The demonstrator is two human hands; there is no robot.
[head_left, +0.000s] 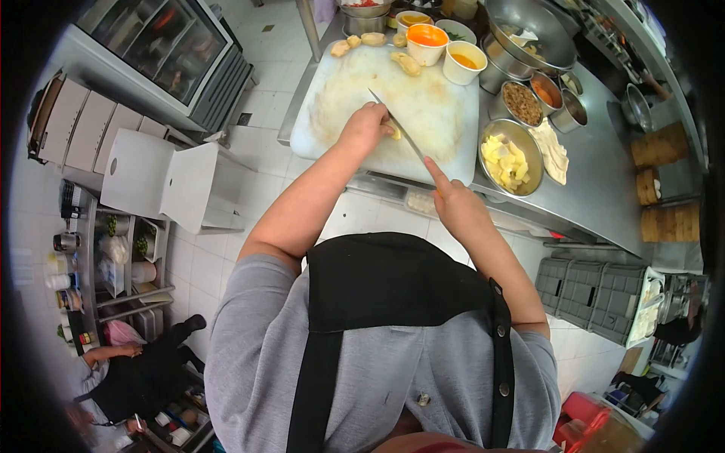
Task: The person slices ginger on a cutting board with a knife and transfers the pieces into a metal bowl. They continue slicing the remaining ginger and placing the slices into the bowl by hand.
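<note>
My right hand [457,204] is closed round the handle of a kitchen knife [408,139], its index finger stretched along the blade's back. The long narrow blade slants across the white cutting board [340,98], tip toward the far left. Close against the blade, my left hand [365,130] has its fingers curled over a small pale yellow piece [394,130], partly hidden, that looks like ginger. Several knobby, ginger-like pieces [408,64] lie along the board's far edge. To the right of the board, a metal bowl [538,174] holds pale yellow chunks [504,160].
White tubs of orange sauce [427,53] and yellow liquid [461,72] stand at the board's far right corner. Metal tins, one with brown mince [522,104], and large bowls [555,45] crowd the steel counter [589,177]. Another person [136,377] is at the lower left.
</note>
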